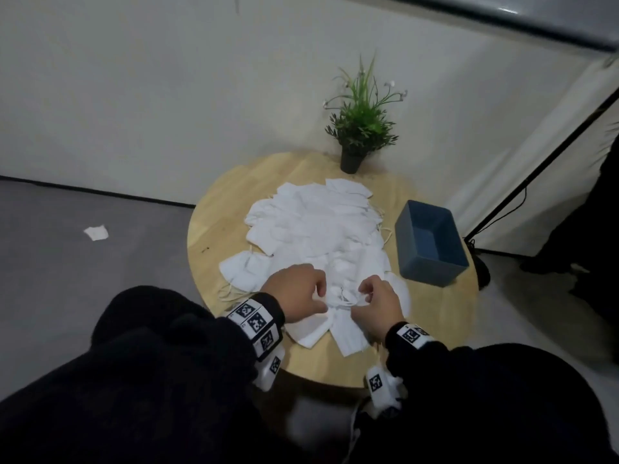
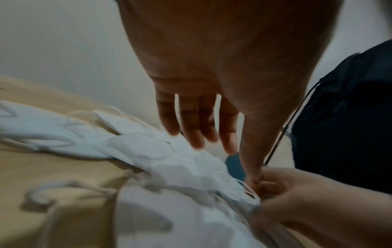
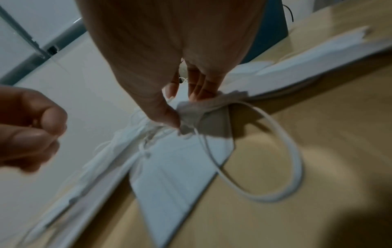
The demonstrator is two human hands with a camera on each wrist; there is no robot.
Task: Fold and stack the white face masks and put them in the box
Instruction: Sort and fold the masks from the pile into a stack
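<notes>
A loose pile of white face masks covers the middle of the round wooden table. The blue box stands open and empty at the table's right side. Both hands meet over one mask at the pile's near edge. My right hand pinches that mask's corner between thumb and fingers, and its ear loop hangs free over the wood. My left hand hovers beside it with loosely bent fingers above the pile, its thumb reaching toward the right hand; I see nothing held in it.
A potted green plant stands at the table's far edge against the wall. A scrap of white paper lies on the grey floor to the left. A black stand leg and cable run down behind the box.
</notes>
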